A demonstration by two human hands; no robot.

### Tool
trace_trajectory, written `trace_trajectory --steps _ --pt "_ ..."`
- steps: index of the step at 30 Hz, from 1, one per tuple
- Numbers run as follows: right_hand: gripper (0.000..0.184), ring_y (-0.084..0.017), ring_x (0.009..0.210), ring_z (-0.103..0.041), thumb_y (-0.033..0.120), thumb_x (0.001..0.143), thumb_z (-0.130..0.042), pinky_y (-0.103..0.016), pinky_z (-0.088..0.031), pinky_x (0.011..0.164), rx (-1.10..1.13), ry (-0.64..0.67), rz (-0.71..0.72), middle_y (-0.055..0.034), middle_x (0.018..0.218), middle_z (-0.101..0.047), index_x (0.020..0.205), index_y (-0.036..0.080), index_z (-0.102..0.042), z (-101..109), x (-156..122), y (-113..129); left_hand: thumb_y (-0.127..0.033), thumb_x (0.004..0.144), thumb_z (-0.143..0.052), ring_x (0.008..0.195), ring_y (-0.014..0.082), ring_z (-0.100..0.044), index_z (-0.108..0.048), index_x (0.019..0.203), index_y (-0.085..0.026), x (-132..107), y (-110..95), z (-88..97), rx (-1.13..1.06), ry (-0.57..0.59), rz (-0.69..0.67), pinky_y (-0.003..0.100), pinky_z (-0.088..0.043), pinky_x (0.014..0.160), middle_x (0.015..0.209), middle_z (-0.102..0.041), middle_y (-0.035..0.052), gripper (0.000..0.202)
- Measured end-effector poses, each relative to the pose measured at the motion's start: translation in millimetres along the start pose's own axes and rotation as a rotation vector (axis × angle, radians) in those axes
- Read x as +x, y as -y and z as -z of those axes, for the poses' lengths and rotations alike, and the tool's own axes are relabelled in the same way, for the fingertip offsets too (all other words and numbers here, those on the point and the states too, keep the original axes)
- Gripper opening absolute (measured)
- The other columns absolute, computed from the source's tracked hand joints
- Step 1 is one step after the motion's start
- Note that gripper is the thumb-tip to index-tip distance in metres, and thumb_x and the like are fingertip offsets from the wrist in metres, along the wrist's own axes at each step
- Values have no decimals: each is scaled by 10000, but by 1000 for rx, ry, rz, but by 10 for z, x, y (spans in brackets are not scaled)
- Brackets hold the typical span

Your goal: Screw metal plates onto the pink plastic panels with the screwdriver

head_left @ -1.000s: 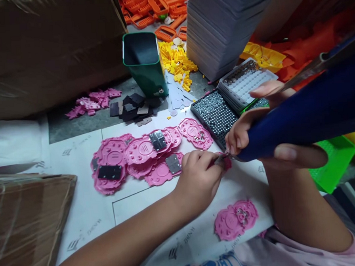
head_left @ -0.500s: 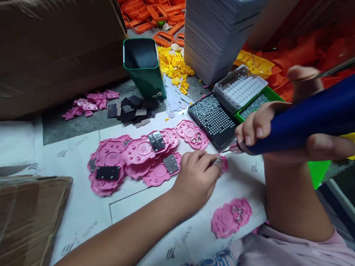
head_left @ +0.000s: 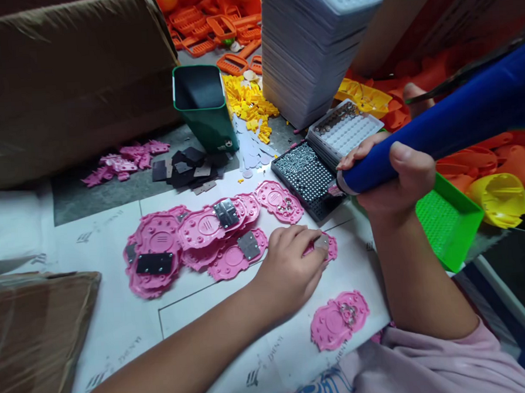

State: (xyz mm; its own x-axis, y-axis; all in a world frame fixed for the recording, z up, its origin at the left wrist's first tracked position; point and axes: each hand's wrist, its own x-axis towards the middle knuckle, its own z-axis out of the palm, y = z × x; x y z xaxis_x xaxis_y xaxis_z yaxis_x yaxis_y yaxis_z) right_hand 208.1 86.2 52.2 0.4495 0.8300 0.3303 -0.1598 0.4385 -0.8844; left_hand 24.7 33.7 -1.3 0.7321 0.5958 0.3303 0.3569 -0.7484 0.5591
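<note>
Near held pink part (head_left: 333,249) — blurred print (head_left: 369,246)

No word can be read for certain. The white sheet (head_left: 118,298) bears a repeated dark print: a barred emblem (head_left: 253,377) and, near it, slanting letters (head_left: 270,347) (capitals, by their look, but too blurred to spell out). The green bin (head_left: 215,125) has a small pale mark (head_left: 228,145) low down, too tiny to tell. Blue print (head_left: 319,390) on the shirt (head_left: 412,370) spells nothing legible.
</note>
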Motion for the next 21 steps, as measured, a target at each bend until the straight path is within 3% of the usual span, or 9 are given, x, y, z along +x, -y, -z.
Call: trace_trajectory --steps 14,21 --pt "164 -137 532 -581 367 710 -694 -316 -503 549 -23 58 9 9 655 -571 745 240 -595 29 -5 -28 -213 905 -598 1015 274 -578 -663 1042 -126 1 -5 -17 -32 -41 38 432 -435 838 1128 -694 116 175" --pt "181 -148 507 -574 346 687 -686 -307 -466 487 -6 1 12 0 619 -567 622 216 -579 -4 9 -9 -206 875 -617 1009 291 -576 -668 1049 -119 6 -18 -18 -8 -68 62 455 -451 850 1122 -682 131 201"
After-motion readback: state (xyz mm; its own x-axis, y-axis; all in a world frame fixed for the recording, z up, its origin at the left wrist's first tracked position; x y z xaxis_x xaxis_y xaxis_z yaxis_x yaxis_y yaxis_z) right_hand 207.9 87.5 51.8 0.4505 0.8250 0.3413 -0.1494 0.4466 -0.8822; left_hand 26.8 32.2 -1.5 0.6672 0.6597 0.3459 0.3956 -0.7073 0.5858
